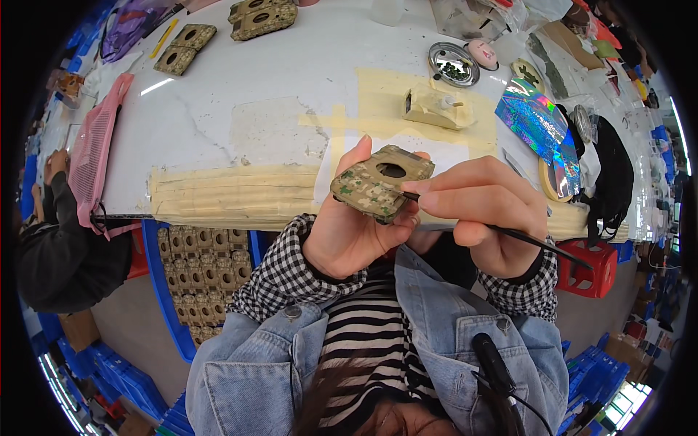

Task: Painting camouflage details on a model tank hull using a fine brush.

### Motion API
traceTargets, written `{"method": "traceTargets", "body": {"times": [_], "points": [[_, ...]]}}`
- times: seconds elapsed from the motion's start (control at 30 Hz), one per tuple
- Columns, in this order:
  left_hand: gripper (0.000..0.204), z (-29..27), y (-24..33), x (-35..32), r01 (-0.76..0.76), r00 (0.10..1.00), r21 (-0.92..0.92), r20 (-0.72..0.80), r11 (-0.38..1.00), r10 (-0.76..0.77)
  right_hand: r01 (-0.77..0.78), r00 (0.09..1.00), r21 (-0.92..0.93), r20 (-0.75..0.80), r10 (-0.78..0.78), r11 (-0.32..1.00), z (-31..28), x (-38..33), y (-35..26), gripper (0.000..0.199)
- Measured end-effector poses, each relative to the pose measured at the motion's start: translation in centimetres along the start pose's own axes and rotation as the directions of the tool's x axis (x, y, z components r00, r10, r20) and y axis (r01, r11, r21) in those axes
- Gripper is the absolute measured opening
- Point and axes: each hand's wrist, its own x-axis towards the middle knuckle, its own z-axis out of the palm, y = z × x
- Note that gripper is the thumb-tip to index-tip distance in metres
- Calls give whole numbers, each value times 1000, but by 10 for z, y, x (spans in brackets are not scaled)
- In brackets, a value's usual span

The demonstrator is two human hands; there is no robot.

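My left hand (338,231) holds a camouflage-patterned toy tank hull (356,190) above the table's near edge. The hull is tilted, with its round hole facing up, and green and brown blotches cover its tan surface. Between the fingertips and thumb of my right hand (494,200) is a thin paintbrush (534,240) with a black handle. Its tip meets the hull's side just below the hole; whether it touches or hovers is hard to tell.
Similar hulls (263,18) lie at the table's far left. Ahead on the right are a taped cream block (429,107), a round metal dish (434,57) with dark green bits, and a shiny holographic sheet (534,120). A blue crate (161,294) of several hulls stands below; another person (54,254) sits left.
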Motion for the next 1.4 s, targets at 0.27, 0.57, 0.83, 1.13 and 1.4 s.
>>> {"method": "traceTargets", "body": {"times": [0.27,0.57,0.83,1.13,1.4], "points": [[60,-2,0,-1,9,1000,12,7,1000,-9,-5,1000,14,-22,5,1000,1,-1,1,27],[62,0,-1,-1,-10,1000,14,2,1000,10,-7,1000,8,0,7,1000,1,1,-2,24],[61,-1,0,-3,4,1000,-1,20,1000,-4,-7,1000,10,-3,7,1000,2,1,-3,24],[62,-3,0,-4,-2,1000,10,8,1000,2,-18,1000,60,-9,19,998,3,-1,-1,22],[68,-6,13,-8,-213,962,296,232,931,146,-11,948,397,-289,137,918,6,-21,16,36]]}}
